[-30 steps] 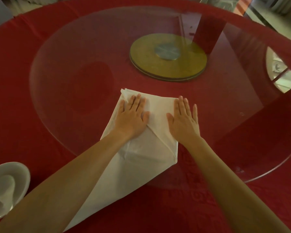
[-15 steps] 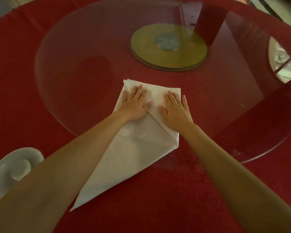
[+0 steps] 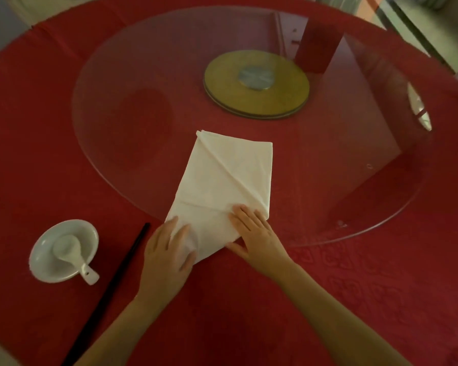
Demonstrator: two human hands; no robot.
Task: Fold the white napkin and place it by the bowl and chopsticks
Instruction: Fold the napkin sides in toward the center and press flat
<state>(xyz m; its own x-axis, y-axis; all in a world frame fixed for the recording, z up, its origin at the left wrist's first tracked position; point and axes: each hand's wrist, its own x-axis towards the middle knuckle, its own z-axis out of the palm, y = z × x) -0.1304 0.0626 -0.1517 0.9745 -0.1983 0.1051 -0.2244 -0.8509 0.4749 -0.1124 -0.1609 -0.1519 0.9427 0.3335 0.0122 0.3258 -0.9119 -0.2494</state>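
While a red cloth (image 3: 328,299) is covering the whole round desk (image 3: 37,128), a large clear glass turntable (image 3: 117,75) is sitting over its middle, resting on a gold-coloured disc (image 3: 257,84) with a grey hub. Lying partly on the near edge of that glass and partly on the red cloth is the white napkin (image 3: 222,180), folded into a long kite-like shape with a diagonal crease running from its far left corner down toward its near right side. Its near end is narrowing to a point between the two hands. The left hand (image 3: 167,257) is lying flat, palm down, on the napkin's near left edge, fingers spread and pressing rather than pinching, so its grip is wide and holding nothing. The right hand (image 3: 257,233) is likewise lying flat and spread on the near right corner, grip wide, pressing the fold. Just left of the left hand, black chopsticks (image 3: 111,283) are lying at a slant on the cloth, apart from the napkin. Further left, a white bowl (image 3: 45,262) is standing on the cloth, with a white spoon (image 3: 72,253) resting inside it, handle poking over the near rim.
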